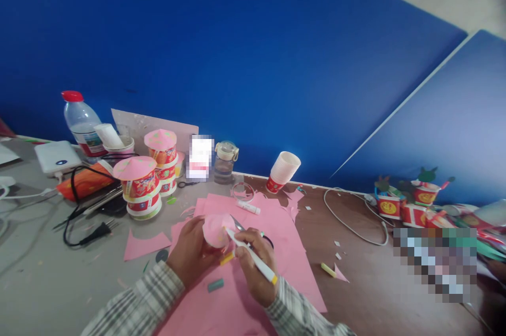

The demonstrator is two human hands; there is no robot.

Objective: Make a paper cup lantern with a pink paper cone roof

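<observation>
My left hand (190, 252) is closed around a rounded pink paper piece (213, 228); whatever lies beneath it is mostly hidden. In my right hand (256, 267) is a white marker (259, 261) with a yellow end, its tip touching the pink paper's surface. A yellow cap (227, 258) shows between the hands; I cannot tell which fingers bear it. Under both hands lie large pink paper sheets (292, 267). A green cap-like piece (215, 285) rests on them, and a white glue stick (249, 207) lies at their far side.
Stacked decorated cups with pink paper roofs (136, 167) stand at left, near a bottle (81, 125) and a black plug cable (98, 231). A glass jar (225, 162) and nested paper cups (282, 171) stand behind. At right are a white cable (348, 233) and small crafted cups (389, 207).
</observation>
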